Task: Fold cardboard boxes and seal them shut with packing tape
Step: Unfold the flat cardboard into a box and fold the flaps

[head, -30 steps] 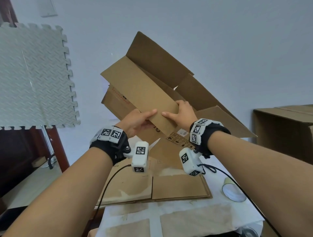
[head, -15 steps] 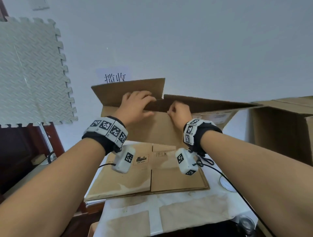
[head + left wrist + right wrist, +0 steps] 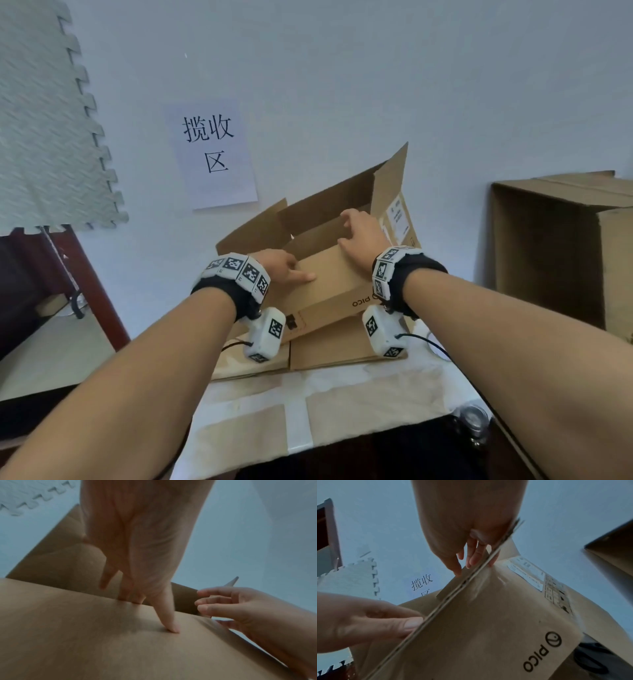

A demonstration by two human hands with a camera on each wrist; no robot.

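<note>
An open-topped brown cardboard box printed "PICO" sits tilted on flattened cardboard on the table, its flaps standing up. My left hand pinches the near flap at its left part. Its thumb presses the outer face while the other fingers reach over the edge. My right hand holds the same flap near its right corner, its fingers straddling the corrugated edge. The box's outer face fills the right wrist view. No tape is in either hand.
A stack of flattened cardboard lies under the box on the white-covered table. A large upright carton stands close on the right. On the wall behind are a paper sign and a foam mat.
The box came down from the air onto the flat cardboard and turned open side up. Both hands shifted along the near flap, the right one moving toward its right corner.
</note>
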